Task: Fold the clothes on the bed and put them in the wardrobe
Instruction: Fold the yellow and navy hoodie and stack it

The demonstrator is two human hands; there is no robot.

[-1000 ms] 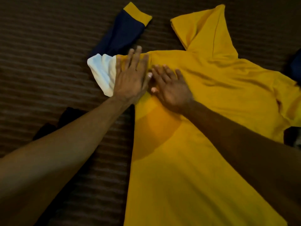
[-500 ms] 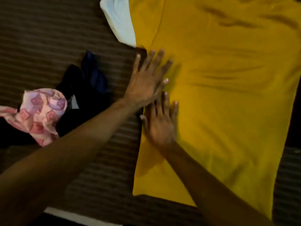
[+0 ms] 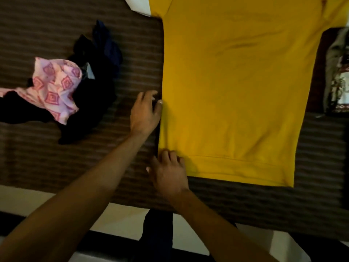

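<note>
A yellow garment [image 3: 236,95] lies spread flat on the bed's brown striped cover [image 3: 56,157], hem toward me. A white piece of its sleeve [image 3: 139,5] shows at the top edge. My left hand [image 3: 146,112] rests against the garment's straight left edge, fingers bent and thumb touching the cloth. My right hand [image 3: 168,171] sits at the lower left corner, with its fingertips on the hem.
Left of the garment lies a heap: a pink patterned cloth [image 3: 56,87], dark clothes [image 3: 90,106] and a blue piece [image 3: 108,48]. A grey patterned item [image 3: 338,76] lies at the right edge. The bed's near edge [image 3: 34,201] runs below my arms.
Both hands have slid down the garment's left edge, from the shoulder to the hem. The view has dropped with them, so the hood and blue sleeve are out of sight.
</note>
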